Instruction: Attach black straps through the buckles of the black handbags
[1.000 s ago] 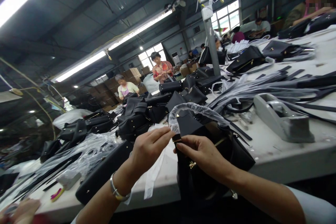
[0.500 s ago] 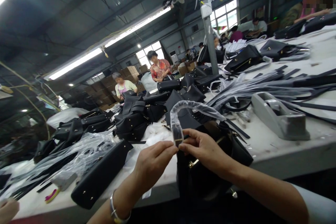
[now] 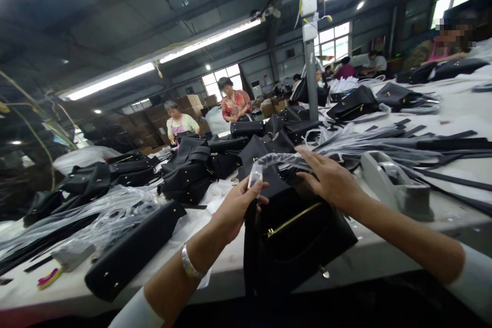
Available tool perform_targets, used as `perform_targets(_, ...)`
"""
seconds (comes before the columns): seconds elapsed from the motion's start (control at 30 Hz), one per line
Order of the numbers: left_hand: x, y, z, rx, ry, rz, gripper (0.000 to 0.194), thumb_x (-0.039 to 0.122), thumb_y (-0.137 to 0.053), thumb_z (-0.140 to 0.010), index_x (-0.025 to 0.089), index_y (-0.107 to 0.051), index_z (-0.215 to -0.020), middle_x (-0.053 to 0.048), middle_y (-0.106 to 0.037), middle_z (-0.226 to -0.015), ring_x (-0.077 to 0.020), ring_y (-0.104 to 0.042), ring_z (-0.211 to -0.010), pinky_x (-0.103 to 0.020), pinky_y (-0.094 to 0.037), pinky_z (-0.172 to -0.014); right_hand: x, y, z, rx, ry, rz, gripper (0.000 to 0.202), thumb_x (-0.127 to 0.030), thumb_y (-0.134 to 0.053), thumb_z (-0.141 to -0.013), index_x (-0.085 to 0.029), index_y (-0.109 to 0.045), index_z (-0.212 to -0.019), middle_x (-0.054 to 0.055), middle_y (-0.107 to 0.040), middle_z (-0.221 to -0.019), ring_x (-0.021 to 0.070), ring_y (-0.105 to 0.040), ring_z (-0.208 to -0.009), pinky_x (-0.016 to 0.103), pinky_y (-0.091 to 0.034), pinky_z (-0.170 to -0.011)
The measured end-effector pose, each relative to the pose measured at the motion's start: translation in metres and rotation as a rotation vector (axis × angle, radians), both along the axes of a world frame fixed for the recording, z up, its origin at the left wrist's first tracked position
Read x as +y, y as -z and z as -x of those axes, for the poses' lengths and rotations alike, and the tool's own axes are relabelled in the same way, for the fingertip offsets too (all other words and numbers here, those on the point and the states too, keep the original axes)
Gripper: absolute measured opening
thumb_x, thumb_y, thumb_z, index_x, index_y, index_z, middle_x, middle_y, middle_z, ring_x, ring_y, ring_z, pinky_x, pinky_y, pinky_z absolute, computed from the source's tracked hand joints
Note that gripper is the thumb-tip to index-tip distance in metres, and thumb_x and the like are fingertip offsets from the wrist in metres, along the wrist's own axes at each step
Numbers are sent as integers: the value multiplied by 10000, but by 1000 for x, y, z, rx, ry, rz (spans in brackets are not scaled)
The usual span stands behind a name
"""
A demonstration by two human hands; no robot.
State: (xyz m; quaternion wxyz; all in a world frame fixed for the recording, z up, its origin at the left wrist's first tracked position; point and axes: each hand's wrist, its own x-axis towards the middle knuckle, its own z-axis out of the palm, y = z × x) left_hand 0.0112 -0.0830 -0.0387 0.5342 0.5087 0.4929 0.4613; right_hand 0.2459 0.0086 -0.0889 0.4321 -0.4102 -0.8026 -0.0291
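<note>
A black handbag (image 3: 303, 253) with a gold zipper stands at the table's front edge, directly before me. Its handle (image 3: 282, 159) arches up, wrapped in clear plastic film. My left hand (image 3: 239, 207) pinches the handle's left end between thumb and fingers. At the handle's right side is my right hand (image 3: 334, 179), fingers stretched out and thumb apart; whether it touches the plastic is not clear. A small metal clasp (image 3: 325, 271) hangs at the bag's lower front.
Right of the bag sits a grey tape dispenser (image 3: 400, 189), with wrapped straps (image 3: 384, 143) behind it. At left lie another black bag (image 3: 132, 251), a yellow and pink tool (image 3: 49, 279) and clear plastic (image 3: 115, 215). More black bags (image 3: 188, 179) are piled farther back. Co-workers (image 3: 235, 101) stand beyond.
My right hand has let go of the handle's left end and moved right, its fingers opening out. My left hand now grips that end, slightly higher. More of the bag's zipper shows.
</note>
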Motion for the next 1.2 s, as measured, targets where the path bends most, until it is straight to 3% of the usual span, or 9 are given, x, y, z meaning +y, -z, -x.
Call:
perform_targets(0.17,2,-7,10,-351,32,-53,352,430,-729,-851,97,-656,-939,50,-515,-651,-15,-400,-472,-125,-338,-448,34,14,-28,54,-82,278,351,-375,-443,-967,-189,-689,-1135,121,-763,-1015,309,-711,-940,446,-507,-885)
perform_targets(0.3,-2,-5,27,-518,0,-83,395,461,-706,-862,96,-604,-752,94,-378,-507,-6,-286,-394,-128,-262,-394,34,16,-51,96,-237,467,550,-586,-359,-970,-200,-740,-878,80,-779,-931,267,-710,-920,386,-525,-870)
perform_targets(0.47,-7,31,41,-463,-24,-122,449,543,-706,-836,101,-626,-845,76,-434,-530,-27,-355,-423,-146,-311,-436,22,12,-55,154,-356,651,644,-693,-385,-929,-187,-751,-1086,104,-736,-1176,300,-643,-1139,448,-456,-1022)
perform_targets(0.63,-19,73,51,-411,-115,-185,500,600,-644,-856,138,-568,-682,61,-430,-495,-45,-369,-410,-174,-307,-437,23,7,-48,191,-380,693,597,-677,-458,-907,-185,-747,-1084,109,-745,-1140,321,-647,-1129,477,-458,-1025)
perform_targets(0.7,-22,79,52,-435,-175,-222,482,598,-671,-835,140,-587,-710,53,-464,-523,-51,-391,-430,-176,-314,-446,20,3,-40,182,-307,572,533,-612,-505,-914,-184,-703,-1164,114,-742,-1140,321,-666,-1100,476,-492,-990)
perform_targets(0.83,-26,75,44,-409,-235,-278,454,574,-623,-885,122,-653,-910,33,-515,-564,-85,-466,-514,-195,-374,-527,-9,-14,-13,137,-45,-31,413,-400,-584,-928,-193,-607,-1283,128,-672,-1268,314,-633,-1165,483,-495,-1005)
perform_targets(0.97,-32,66,30,-370,-274,-320,413,525,-595,-924,120,-659,-974,20,-549,-622,-88,-472,-554,-203,-378,-560,-47,-31,25,-42,-266,-391,292,-226,-568,-957,-220,-611,-1246,77,-684,-1262,231,-614,-1194,411,-464,-1061)
perform_targets(1.1,-42,66,15,-428,-332,-357,396,517,-588,-931,133,-661,-996,-7,-597,-718,-98,-507,-627,-210,-421,-621,-56,-39,62,-213,-343,-496,405,-238,-593,-954,-215,-544,-1356,87,-582,-1425,260,-508,-1329,487,-346,-1148)
perform_targets(1.2,-51,75,6,-415,-404,-403,454,556,-518,-951,157,-631,-1136,-50,-651,-859,-122,-560,-696,-232,-467,-656,-46,-45,78,-250,-383,-515,332,-183,-576,-958,-242,-608,-1283,50,-689,-1282,224,-607,-1208,468,-343,-1144)
